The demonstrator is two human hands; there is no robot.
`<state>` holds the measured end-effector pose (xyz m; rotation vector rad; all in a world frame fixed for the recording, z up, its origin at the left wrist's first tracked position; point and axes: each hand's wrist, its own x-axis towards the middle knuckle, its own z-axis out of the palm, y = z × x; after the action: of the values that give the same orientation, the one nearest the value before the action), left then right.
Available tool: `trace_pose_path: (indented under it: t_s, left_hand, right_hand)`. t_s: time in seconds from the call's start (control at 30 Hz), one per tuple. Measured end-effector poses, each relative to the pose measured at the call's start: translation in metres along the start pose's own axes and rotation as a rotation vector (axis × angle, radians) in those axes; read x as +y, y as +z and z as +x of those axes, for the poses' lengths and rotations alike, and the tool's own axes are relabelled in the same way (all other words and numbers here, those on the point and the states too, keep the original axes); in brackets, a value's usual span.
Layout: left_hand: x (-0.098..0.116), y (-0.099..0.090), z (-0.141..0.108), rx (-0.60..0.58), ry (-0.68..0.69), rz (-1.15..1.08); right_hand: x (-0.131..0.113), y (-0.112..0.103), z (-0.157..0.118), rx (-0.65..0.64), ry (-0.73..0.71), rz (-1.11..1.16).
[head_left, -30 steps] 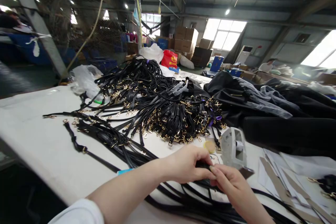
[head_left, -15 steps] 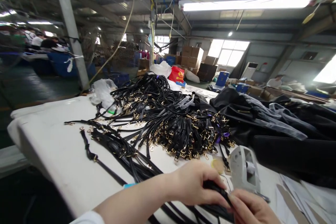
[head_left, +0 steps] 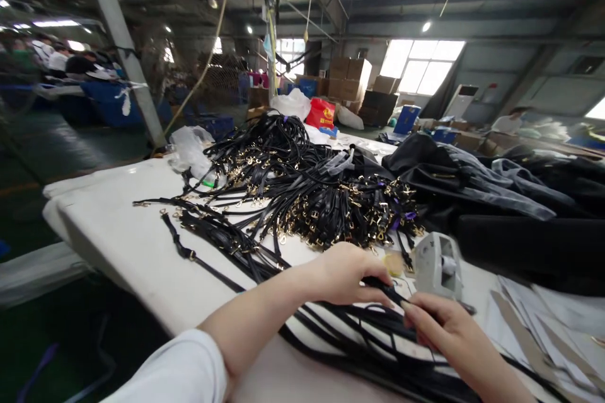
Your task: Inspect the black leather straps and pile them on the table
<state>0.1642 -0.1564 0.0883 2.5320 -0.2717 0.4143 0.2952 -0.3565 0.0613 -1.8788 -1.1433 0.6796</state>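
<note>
Between my two hands runs a black strap (head_left: 392,293). My left hand (head_left: 350,274) is closed round it, and the fingers and thumb of my right hand (head_left: 437,321) pinch it a little further right. Below and behind my hands, more long black straps (head_left: 350,343) lie across the white table. Further left lies a bunch of straps with gold clasps (head_left: 222,233). Beyond my hands is a big heap of black straps (head_left: 326,211) with gold buckles and hooks. A white tape dispenser (head_left: 437,264) stands just past my right hand.
Black bags (head_left: 425,170) with clear plastic wrapping are piled at the right. Papers and card pieces (head_left: 534,327) lie at the right front. Clear plastic bags (head_left: 191,148) and a red bag (head_left: 320,113) sit at the back of the white table (head_left: 108,214). A metal post (head_left: 123,44) rises beyond the left.
The view has tilted down, so more of the table's front and the straps under my hands shows. Both hands still hold the strap, and more of my right hand is visible.
</note>
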Motion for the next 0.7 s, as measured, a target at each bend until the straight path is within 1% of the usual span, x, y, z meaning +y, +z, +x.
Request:
trace_pose_path:
  t_s: [0.1,0.17,0.2,0.27,0.33,0.4,0.43,0.5,0.6,0.7]
  left_hand:
    - [0.005,0.010,0.005,-0.085,0.001,0.070]
    - [0.007,0.012,0.006,-0.109,0.006,0.056]
    - [0.007,0.010,0.006,-0.104,0.010,0.029]
    - [0.006,0.002,0.003,-0.047,0.015,-0.049]
    - [0.004,-0.012,-0.002,0.057,0.001,-0.119]
    - [0.002,-0.023,-0.008,0.153,-0.030,-0.156]
    - [0.001,-0.027,-0.010,0.176,-0.041,-0.166]
    - [0.003,-0.028,-0.011,0.172,-0.047,-0.182]
    - [0.008,-0.018,-0.008,0.108,-0.031,-0.209]
    - [0.012,-0.007,-0.003,0.057,-0.065,-0.230]
  right_hand:
    - [-0.007,0.005,0.003,-0.043,-0.019,-0.024]
    - [-0.008,0.006,0.004,-0.070,-0.024,-0.008]
    - [-0.007,0.005,0.003,-0.071,-0.013,0.029]
    - [-0.005,-0.001,-0.001,-0.046,0.022,0.154]
    - [-0.002,-0.009,-0.007,0.013,0.042,0.266]
    - [0.000,-0.017,-0.014,0.081,0.049,0.288]
    - [0.000,-0.020,-0.016,0.102,0.057,0.275]
    - [-0.001,-0.021,-0.017,0.121,0.078,0.241]
    - [-0.009,-0.012,-0.012,0.142,0.059,0.133]
    - [-0.015,-0.005,-0.011,0.173,0.027,-0.025]
